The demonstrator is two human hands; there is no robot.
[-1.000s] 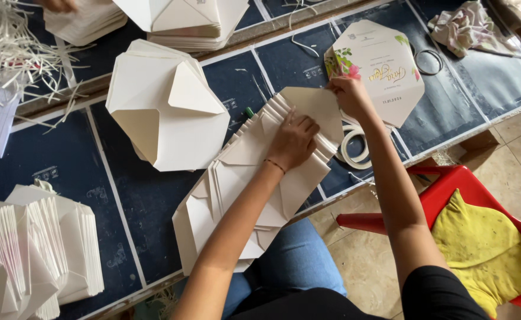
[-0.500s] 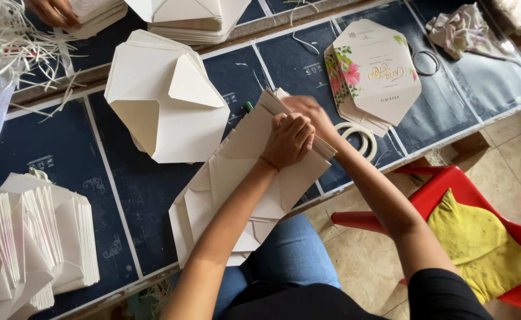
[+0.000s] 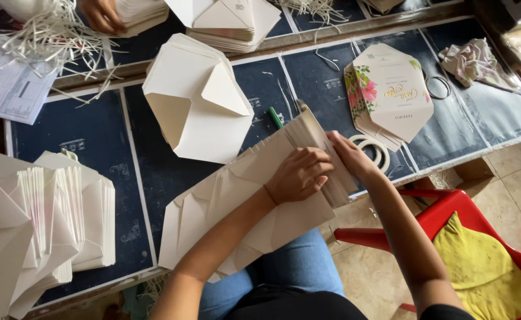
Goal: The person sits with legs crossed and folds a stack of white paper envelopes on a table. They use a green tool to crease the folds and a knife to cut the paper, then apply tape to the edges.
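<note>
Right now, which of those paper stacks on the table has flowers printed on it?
The stack of octagonal cards at the upper right, beyond the person's right hand. It alone shows pink flowers; the other stacks are plain cream envelopes.

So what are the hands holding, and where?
Both hands, left and right, press on the fanned envelope stack at its far end, by the folded flaps.

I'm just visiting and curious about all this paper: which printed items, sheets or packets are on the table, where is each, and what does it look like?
Printed floral cards: a stack right of centre, octagonal, cream with pink flowers and green leaves.
Printed paper sheet: far left edge, white with dark print, rectangular.
Fanned cream envelopes: near edge, under the left hand and right hand.
Open cream envelopes: a stack at centre, flaps up.
</note>
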